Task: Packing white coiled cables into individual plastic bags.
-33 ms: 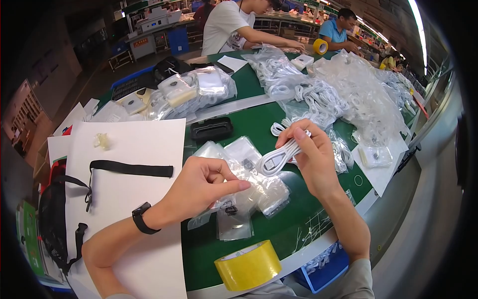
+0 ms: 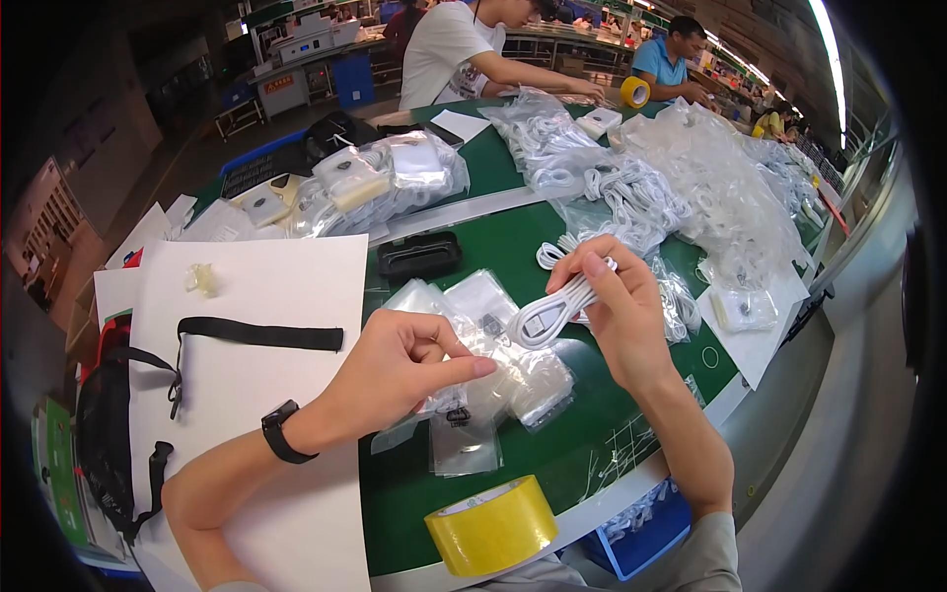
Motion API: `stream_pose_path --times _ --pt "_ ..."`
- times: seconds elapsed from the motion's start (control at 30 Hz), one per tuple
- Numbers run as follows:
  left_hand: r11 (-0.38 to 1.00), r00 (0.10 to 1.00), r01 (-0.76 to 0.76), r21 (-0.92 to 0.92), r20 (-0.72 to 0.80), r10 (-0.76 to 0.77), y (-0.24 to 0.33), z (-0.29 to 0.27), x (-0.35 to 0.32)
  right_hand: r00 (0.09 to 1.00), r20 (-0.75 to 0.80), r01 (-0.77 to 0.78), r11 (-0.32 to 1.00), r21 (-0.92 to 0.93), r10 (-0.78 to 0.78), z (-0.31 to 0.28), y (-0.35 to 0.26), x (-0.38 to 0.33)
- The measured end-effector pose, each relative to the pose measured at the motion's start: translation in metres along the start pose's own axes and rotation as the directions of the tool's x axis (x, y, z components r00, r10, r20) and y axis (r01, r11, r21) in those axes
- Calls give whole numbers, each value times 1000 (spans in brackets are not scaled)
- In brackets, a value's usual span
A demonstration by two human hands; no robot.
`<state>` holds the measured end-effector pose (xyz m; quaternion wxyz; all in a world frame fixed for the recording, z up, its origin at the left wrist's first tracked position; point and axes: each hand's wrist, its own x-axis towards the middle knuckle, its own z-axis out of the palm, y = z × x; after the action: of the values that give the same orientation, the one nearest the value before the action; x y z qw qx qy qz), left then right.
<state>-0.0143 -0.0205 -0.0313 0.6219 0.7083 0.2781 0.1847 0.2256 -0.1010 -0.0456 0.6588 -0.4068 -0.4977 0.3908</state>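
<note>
My right hand grips a coiled white cable between thumb and fingers, holding it above the green table. One looped end of the coil points down toward my left hand. The thumb and index finger of that hand are pinched together over a pile of flat clear plastic bags; the pinch seems to be on a thin clear bag, though its edge is hard to see. Some bags lie partly hidden under my left hand.
A yellow tape roll stands at the near table edge. Bagged white cables and clear plastic pile up at the far right. A black tray lies beyond the bags. White sheeting covers the left side. Two people work across the table.
</note>
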Motion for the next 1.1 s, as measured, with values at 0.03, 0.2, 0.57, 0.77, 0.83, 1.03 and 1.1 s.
stream_pose_path --times 0.03,0.2,0.57,0.77,0.83,1.03,1.1 --pt "1000 1000 1 -1 0 -1 0 0 0 1000 0 -1 1000 0 1 0 0 0" --pt "999 998 40 33 39 -41 3 -1 0 997 78 -5 998 -62 10 5 0 -2" --pt "999 998 -50 10 42 50 -9 6 -1 959 276 113 977 -181 -60 12 -3 -9" --pt "993 999 -11 -114 40 16 -13 12 -1 897 440 176 943 -283 -35 22 8 -16" --pt "996 999 3 -94 37 0 -15 14 -2 872 488 214 925 -314 -36 30 11 -20" --pt "991 998 -16 -136 58 24 -20 15 -2 889 444 56 935 -349 113 38 17 -25" --pt "975 993 -110 -192 -65 99 -16 16 -1 922 372 66 907 -417 104 37 14 -24"
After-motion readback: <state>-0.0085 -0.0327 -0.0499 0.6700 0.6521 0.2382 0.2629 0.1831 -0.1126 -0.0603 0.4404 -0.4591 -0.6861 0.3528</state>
